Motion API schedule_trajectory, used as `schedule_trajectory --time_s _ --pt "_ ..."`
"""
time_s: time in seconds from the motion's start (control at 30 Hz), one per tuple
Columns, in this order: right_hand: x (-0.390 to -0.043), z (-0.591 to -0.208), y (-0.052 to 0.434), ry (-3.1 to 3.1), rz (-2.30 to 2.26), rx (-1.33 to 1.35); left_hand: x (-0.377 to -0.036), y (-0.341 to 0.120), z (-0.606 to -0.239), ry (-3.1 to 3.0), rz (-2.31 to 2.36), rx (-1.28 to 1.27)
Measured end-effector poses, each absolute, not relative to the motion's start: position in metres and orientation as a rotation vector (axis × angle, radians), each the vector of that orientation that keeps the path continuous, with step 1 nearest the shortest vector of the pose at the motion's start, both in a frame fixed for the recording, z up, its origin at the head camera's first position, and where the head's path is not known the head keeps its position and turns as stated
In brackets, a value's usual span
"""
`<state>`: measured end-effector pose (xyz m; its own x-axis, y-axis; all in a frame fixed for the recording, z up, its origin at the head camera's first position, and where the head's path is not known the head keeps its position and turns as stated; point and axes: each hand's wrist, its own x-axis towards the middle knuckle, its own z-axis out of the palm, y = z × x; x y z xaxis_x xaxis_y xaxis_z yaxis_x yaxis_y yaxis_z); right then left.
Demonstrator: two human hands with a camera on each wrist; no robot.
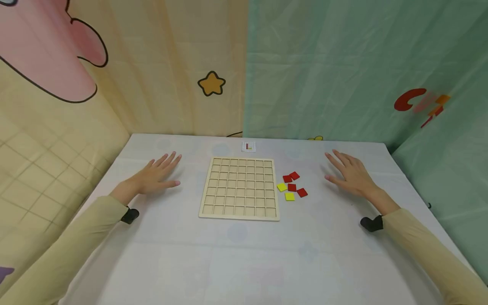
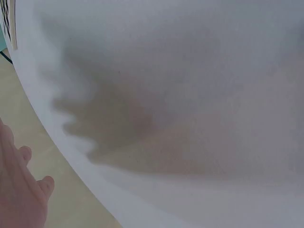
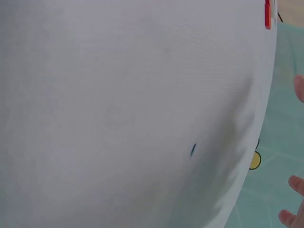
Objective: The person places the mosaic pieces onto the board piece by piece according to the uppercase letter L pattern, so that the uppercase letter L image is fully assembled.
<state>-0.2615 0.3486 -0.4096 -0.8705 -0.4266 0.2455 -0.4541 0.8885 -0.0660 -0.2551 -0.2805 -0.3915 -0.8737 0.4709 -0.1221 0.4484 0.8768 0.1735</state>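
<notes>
In the head view my left hand (image 1: 157, 174) is held above the table with its fingers spread, left of a wooden grid board (image 1: 239, 188). My right hand (image 1: 350, 173) hovers on the other side, fingers spread too and holding nothing. Between the board and my right hand lie several flat square tiles, among them a red tile (image 1: 302, 192) and a yellow tile (image 1: 289, 196). The left wrist view shows part of my left hand (image 2: 21, 183) and its shadow on the cloth. Only fingertips of my right hand (image 3: 298, 216) enter the right wrist view.
A small printed card (image 1: 249, 147) with a grid and coloured squares lies behind the board. The white tablecloth (image 1: 244, 262) covers the table. Patterned curtains (image 1: 343, 63) hang behind and at the sides. Dark wrist cameras (image 1: 371, 223) sit at both cuffs.
</notes>
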Motion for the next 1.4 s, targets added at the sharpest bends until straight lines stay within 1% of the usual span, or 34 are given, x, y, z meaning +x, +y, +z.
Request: schedule_trajectory --time_s 0.27,0.43,0.8,1.13,1.4 --pt "-0.271 -0.408 0.333 -2.766 0.244 0.689 -0.255 -0.258 -0.399 2.841 0.195 0.804" --pt "-0.271 -0.405 0.317 -2.788 0.318 0.702 -0.251 -0.241 -0.398 2.821 0.222 0.852" --pt "-0.275 -0.407 0.292 -2.817 0.624 0.743 -0.242 -0.207 -0.395 2.768 0.247 0.999" --pt "-0.281 -0.414 0.283 -2.93 0.84 0.766 -0.239 -0.194 -0.401 2.717 0.2 1.088" --pt "-0.287 -0.418 0.273 -2.991 0.902 0.797 -0.236 -0.192 -0.404 2.648 0.154 1.058"
